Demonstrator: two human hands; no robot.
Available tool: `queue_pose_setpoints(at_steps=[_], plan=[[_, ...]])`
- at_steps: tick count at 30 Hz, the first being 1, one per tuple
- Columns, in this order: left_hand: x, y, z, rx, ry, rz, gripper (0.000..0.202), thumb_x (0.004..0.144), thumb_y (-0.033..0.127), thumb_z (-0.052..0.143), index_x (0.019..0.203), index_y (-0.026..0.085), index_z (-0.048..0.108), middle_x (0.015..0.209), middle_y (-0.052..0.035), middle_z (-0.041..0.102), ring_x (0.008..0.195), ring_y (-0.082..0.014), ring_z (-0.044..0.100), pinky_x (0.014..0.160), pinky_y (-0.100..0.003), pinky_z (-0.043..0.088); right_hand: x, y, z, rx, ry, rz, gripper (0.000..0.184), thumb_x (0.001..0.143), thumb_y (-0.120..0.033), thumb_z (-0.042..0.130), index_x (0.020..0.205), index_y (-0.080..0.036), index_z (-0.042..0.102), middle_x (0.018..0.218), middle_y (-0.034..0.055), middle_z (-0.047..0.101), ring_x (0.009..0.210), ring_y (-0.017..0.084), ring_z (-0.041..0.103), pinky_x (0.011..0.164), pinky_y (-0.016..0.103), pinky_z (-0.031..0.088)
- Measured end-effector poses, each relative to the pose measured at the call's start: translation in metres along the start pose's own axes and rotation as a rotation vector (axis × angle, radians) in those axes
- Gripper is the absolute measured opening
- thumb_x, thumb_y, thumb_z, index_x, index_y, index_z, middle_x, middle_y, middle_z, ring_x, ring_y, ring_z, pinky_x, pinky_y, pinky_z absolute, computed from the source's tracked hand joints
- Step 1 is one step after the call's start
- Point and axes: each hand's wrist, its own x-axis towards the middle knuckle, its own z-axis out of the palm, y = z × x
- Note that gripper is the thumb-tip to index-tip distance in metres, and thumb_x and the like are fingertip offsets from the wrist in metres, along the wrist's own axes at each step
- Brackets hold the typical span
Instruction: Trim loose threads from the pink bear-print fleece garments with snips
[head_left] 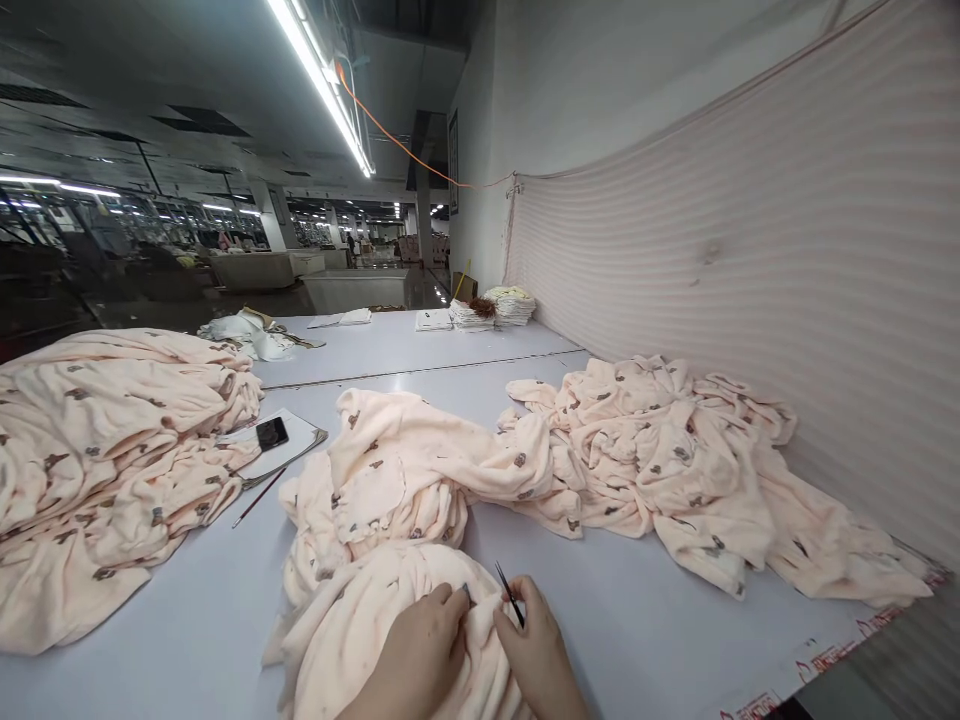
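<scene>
A peach fleece garment [390, 500] with small brown motifs lies bunched on the white table [187, 620] right in front of me. My left hand [420, 655] presses down on its near fold, fingers curled and pinching the cloth. My right hand [536, 655] rests beside it, closed around small dark thread snips [509, 592] whose blades point up and away. The two hands almost touch over the same spot of fabric.
A tall pile of the same peach garments [105, 460] fills the left. Another loose heap [690, 470] lies at the right against a striped cloth wall [750, 250]. A clipboard with a phone [271, 434] and a pen [257, 498] sit between. Folded stacks [495, 308] stand far back.
</scene>
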Motion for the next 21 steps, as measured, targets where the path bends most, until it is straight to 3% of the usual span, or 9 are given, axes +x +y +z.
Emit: queue_pose_setpoints(at_steps=[2,5,7,10,13,15,17,20,21], plan=[[-0.003,0.006,0.001,-0.057,0.016,0.014,0.021,0.078,0.013,0.041,0.088,0.019,0.058,0.093,-0.0071,0.061,0.080,-0.0208,0.059,0.068,-0.029,0.040,-0.002,-0.003,0.002,0.008,-0.024,-0.022,0.006,0.072,-0.024,0.053,0.073,-0.023,0.047,0.072,-0.0028,0.054,0.072,0.017,0.056,0.070,0.026,0.043],[-0.006,0.009,-0.003,-0.243,0.042,0.050,0.026,0.076,0.023,0.053,0.101,0.023,0.055,0.097,-0.0047,0.059,0.086,-0.0207,0.058,0.073,-0.029,0.043,-0.006,-0.014,0.005,0.082,-0.057,-0.076,0.007,0.075,-0.026,0.054,0.077,-0.023,0.048,0.073,-0.0031,0.057,0.071,0.015,0.058,0.069,0.023,0.045],[-0.004,0.001,-0.011,-0.369,0.129,0.092,0.020,0.076,0.023,0.054,0.096,0.024,0.057,0.107,-0.0058,0.056,0.097,-0.0224,0.055,0.083,-0.032,0.042,-0.008,-0.023,0.003,0.155,-0.072,-0.093,0.009,0.078,-0.030,0.055,0.078,-0.022,0.051,0.075,-0.0017,0.060,0.074,0.015,0.060,0.071,0.022,0.046],[0.001,-0.031,-0.036,-0.724,0.344,0.012,0.010,0.078,0.029,0.052,0.083,0.022,0.058,0.114,-0.0057,0.056,0.108,-0.0248,0.051,0.095,-0.037,0.037,-0.011,-0.029,-0.012,0.192,-0.039,-0.034,0.019,0.083,-0.039,0.052,0.083,-0.020,0.056,0.083,0.0016,0.066,0.082,0.017,0.062,0.076,0.022,0.045],[-0.001,-0.068,-0.070,-1.187,0.429,-0.128,0.017,0.078,0.035,0.047,0.085,0.024,0.058,0.077,0.0025,0.058,0.074,-0.0181,0.056,0.075,-0.030,0.045,-0.018,-0.015,-0.032,0.141,-0.064,0.017,0.024,0.080,-0.041,0.052,0.087,-0.020,0.061,0.086,0.0028,0.068,0.087,0.019,0.061,0.078,0.023,0.045],[-0.006,-0.075,-0.083,-1.083,0.204,-0.108,0.027,0.081,0.042,0.042,0.078,0.023,0.061,0.063,0.0039,0.054,0.065,-0.0172,0.053,0.068,-0.028,0.044,-0.023,-0.001,-0.039,0.070,-0.086,-0.001,0.022,0.070,-0.034,0.059,0.086,-0.021,0.063,0.085,0.0018,0.066,0.085,0.019,0.060,0.077,0.024,0.045],[-0.011,-0.059,-0.079,-0.809,-0.053,-0.068,0.032,0.078,0.046,0.048,0.070,0.021,0.065,0.065,0.0014,0.060,0.069,-0.0194,0.056,0.068,-0.028,0.042,-0.027,0.011,-0.037,0.017,-0.073,-0.005,0.017,0.062,-0.026,0.061,0.078,-0.021,0.062,0.078,-0.0004,0.062,0.077,0.018,0.057,0.072,0.024,0.045],[-0.013,-0.013,-0.048,-0.384,-0.241,-0.046,0.022,0.068,0.045,0.063,0.072,0.023,0.069,0.069,0.0005,0.066,0.066,-0.0219,0.059,0.059,-0.028,0.037,-0.026,0.014,-0.022,0.064,-0.071,0.020,0.008,0.065,-0.027,0.057,0.066,-0.021,0.052,0.066,-0.0031,0.052,0.068,0.015,0.053,0.062,0.022,0.044],[-0.012,0.001,-0.035,-0.286,-0.244,-0.043,0.023,0.066,0.045,0.065,0.072,0.023,0.068,0.070,-0.0004,0.067,0.065,-0.0228,0.059,0.058,-0.028,0.037,-0.026,0.012,-0.017,0.121,-0.077,0.019,0.011,0.067,-0.029,0.056,0.066,-0.021,0.049,0.065,-0.0033,0.051,0.066,0.015,0.053,0.061,0.021,0.043]])
